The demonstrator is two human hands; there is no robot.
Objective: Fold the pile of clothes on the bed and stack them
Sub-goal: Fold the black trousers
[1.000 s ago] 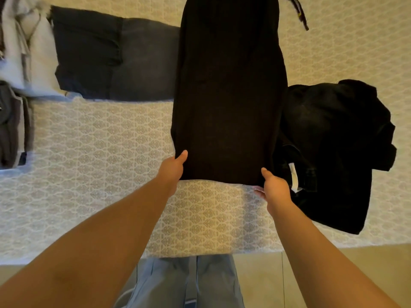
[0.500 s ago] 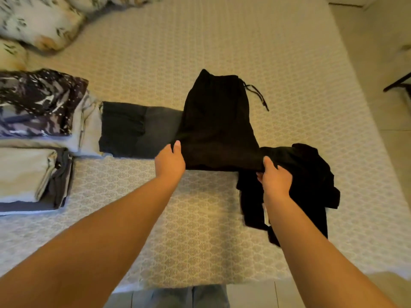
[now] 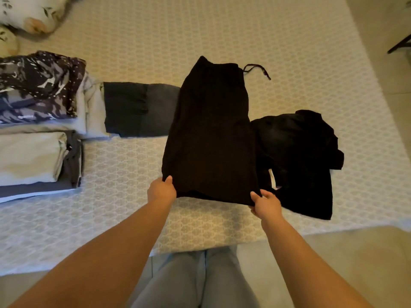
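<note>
Gripping the near corners of the black trousers [image 3: 211,134], your left hand [image 3: 161,190] and right hand [image 3: 266,204] each pinch the hem close to the bed's [image 3: 289,41] front edge. Folded dark jeans [image 3: 140,108] lie just left, a crumpled black garment [image 3: 298,158] touches right; open bedspread beyond.

both hands [image 3: 161,189] on black trousers' [image 3: 211,134] hem

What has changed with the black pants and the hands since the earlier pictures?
Half a second ago the near edge of the black pants was carried up to mid-length; now it is back toward the person. Left hand and right hand keep their grip on its corners. Crumpled black garment and stacks stayed.
</note>
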